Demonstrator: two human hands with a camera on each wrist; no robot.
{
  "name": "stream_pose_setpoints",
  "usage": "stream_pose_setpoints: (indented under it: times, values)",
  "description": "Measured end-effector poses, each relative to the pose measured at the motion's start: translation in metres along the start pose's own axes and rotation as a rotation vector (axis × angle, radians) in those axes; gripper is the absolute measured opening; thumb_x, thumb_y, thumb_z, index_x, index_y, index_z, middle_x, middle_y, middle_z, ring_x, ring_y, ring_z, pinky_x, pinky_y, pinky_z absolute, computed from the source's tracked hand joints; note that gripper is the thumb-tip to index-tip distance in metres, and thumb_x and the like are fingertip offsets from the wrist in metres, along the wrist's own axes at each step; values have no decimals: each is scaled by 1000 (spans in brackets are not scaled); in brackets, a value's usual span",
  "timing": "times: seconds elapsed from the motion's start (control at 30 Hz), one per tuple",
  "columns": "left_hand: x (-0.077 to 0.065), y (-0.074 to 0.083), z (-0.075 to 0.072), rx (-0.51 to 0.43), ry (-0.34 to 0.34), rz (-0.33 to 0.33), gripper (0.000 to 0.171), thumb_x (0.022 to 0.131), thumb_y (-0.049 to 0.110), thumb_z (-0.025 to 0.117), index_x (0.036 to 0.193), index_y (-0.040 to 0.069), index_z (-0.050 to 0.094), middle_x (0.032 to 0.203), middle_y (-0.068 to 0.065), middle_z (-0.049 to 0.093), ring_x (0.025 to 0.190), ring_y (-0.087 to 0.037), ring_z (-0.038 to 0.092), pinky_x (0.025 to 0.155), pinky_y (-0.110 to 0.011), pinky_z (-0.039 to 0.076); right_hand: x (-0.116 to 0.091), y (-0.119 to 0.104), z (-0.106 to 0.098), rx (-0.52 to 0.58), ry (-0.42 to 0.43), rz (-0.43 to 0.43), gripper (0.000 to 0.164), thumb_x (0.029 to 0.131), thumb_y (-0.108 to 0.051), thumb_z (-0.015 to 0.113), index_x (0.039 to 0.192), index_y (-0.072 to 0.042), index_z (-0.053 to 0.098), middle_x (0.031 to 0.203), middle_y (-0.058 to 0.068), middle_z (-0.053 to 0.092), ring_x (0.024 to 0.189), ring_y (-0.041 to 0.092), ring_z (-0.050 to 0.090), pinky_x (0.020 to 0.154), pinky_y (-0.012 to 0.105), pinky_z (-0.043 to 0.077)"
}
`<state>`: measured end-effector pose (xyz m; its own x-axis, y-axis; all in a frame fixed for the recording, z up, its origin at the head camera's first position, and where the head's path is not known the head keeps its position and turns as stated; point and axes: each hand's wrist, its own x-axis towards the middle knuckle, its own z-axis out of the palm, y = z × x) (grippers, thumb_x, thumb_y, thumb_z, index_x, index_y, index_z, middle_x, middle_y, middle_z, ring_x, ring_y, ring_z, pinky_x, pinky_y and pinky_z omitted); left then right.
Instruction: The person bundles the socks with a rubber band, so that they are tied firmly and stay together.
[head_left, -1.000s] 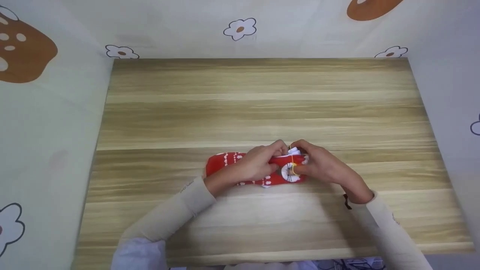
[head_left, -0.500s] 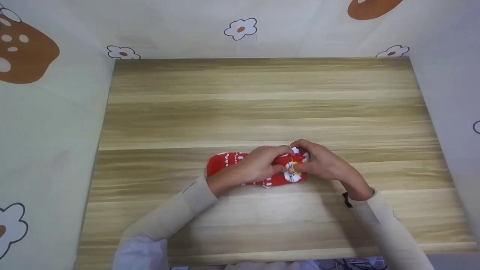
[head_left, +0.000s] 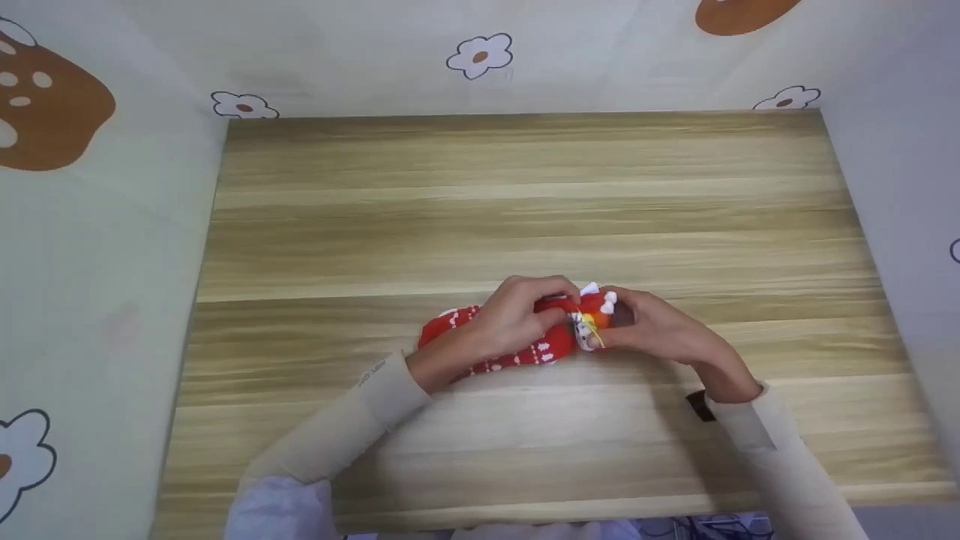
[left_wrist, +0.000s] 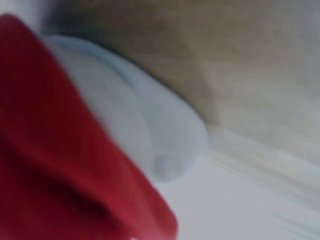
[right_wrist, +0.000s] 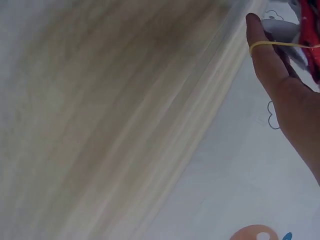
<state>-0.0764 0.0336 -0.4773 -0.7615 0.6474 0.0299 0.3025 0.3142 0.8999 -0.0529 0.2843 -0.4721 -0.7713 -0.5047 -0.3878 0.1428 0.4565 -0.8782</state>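
A red Christmas sock (head_left: 555,346), with white knit patterns and a white, orange and green figure near its right end, lies on the table. My left hand (head_left: 517,315) grips it around the middle, thumb and fingers pinching the fabric. At the right end my right hand (head_left: 660,326) holds a thin yellow rubber band (head_left: 596,332), which loops over a finger and stretches to the sock, as the right wrist view shows. A rounded white piece (left_wrist: 175,135) sticks out beside the red fabric in the left wrist view, blurred. Whether one sock or a pair is there, I cannot tell.
The wood-grain table (head_left: 525,202) spreads out around the hands. Pale walls (head_left: 360,60) printed with flowers enclose it at the back and sides. Dark cables (head_left: 697,527) show below the front edge.
My left fingers have gathered and bent the sock's right end, so the figure is folded and turned. My right hand has shifted slightly right, still with the rubber band.
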Motion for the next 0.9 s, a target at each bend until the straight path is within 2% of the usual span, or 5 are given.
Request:
stream_pose_setpoints:
  times: [0.33, 0.57, 0.67, 0.77, 0.9]
  values:
    - [6, 7, -8, -94, 135, -58, 19, 98, 12, 66, 114, 22, 70, 119, 7, 74, 104, -11, 66, 90, -28, 58, -1, 9, 25, 167, -135, -2, 38, 103, -17, 63, 139, -4, 59, 130, 16, 66, 120, 29, 60, 103, 33, 51]
    - [13, 1, -11, -142, 166, -144, 19, 97, 4, 65, 110, 16, 71, 121, 0, 75, 104, -15, 69, 90, -31, 59, 2, 6, 55, 71, 12, 44, 41, 110, -32, 50, 110, 0, 75, 114, 15, 75, 112, 24, 68, 107, 45, 52]
    - [12, -2, -7, -33, 103, -152, 19, 96, 4, 65, 111, 14, 72, 119, -2, 76, 105, -16, 67, 95, -32, 57, -2, 0, 70, -44, 121, 10, 36, 110, -27, 48, 104, -4, 75, 107, 11, 74, 103, 23, 65, 99, 41, 54]
    - [12, -4, -5, 80, 45, -170, 20, 97, 7, 67, 115, 15, 71, 121, -1, 75, 106, -16, 65, 98, -33, 56, -12, -7, 84, -328, 253, -47, 24, 105, -22, 60, 115, -6, 75, 117, 7, 75, 110, 22, 68, 100, 42, 55]
    - [12, -4, -5, 150, 4, -167, 21, 98, 11, 68, 119, 16, 69, 126, -1, 73, 111, -15, 65, 102, -34, 55, -31, -20, 91, -631, 433, -129, 34, 97, -20, 72, 128, -4, 71, 130, 12, 72, 124, 28, 68, 104, 48, 54]
